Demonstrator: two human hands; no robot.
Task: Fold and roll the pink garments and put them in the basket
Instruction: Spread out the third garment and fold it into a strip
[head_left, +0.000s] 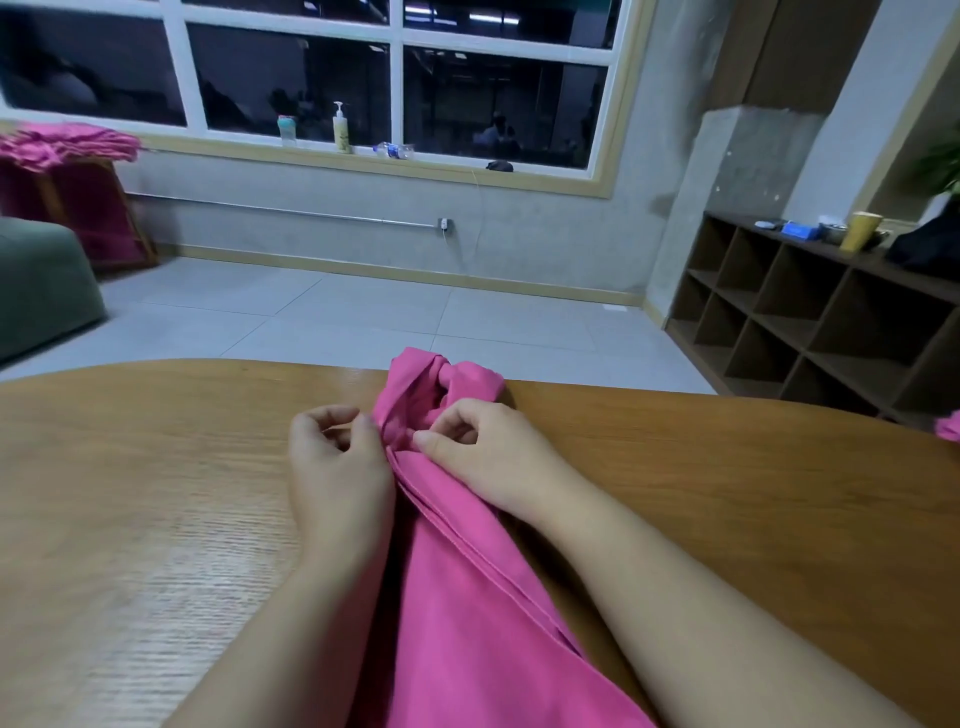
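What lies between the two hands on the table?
In the head view, a folded strip of the pink garment runs between the left hand and right hand.

Two hands: left hand (337, 467), right hand (488, 457); one pink garment (467, 597) on one wooden table (156, 493); three bottles (340, 127) on the windowsill; one yellow cup (860, 231).

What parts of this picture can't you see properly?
- Pink garment, head view: its near end is cut off by the bottom edge.
- Left hand fingertips: curled inward, so whether they hold cloth is unclear.
- Pink scrap: mostly cut off by the right edge.
- Bottle label on the sill: too small to read.
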